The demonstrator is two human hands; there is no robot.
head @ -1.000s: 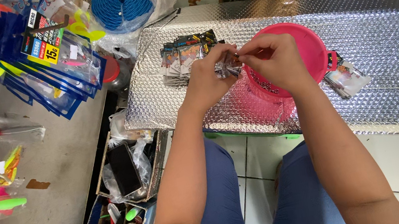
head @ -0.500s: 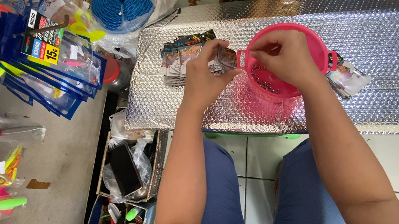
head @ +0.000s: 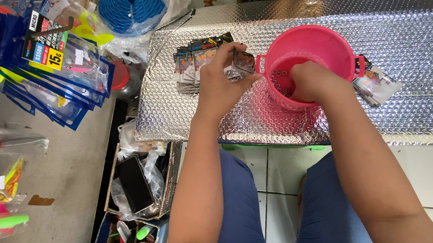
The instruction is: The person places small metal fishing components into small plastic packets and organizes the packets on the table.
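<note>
- The left hand (head: 220,85) hovers over the silver bubble-foil counter (head: 411,45), its grip pinched on a small clear packet (head: 244,62) held between thumb and fingertips
- That packet sits just left of the pink bucket (head: 327,40), close to the bucket's left handle lug and above the counter surface
- The right hand (head: 310,80) is dipped into the pink bucket from the near side, fingers down inside; its grip cannot be told, since the fingertips are hidden by the hand's back and the bucket wall
- Small dark metal bits (head: 279,78) lie in the bucket's bottom, just left of the right hand; they may be rings or hooks, too small to tell
- The bucket stands upright on the counter, about midway across it
- A fanned stack of small packets (head: 195,60) with dark printed tops lies on the counter's left part, just beyond the left hand
- Another little pile of packets (head: 376,84) lies on the counter to the right of the bucket, touching or nearly touching its base
- To the far left of the counter sits a coil of blue rope (head: 131,0) in clear wrap
- At the left, blue-backed lure cards (head: 49,62) hang in a bunch
- Below the counter's near left corner, an open box (head: 138,182) holds a dark flat item and bagged odds and ends
</note>
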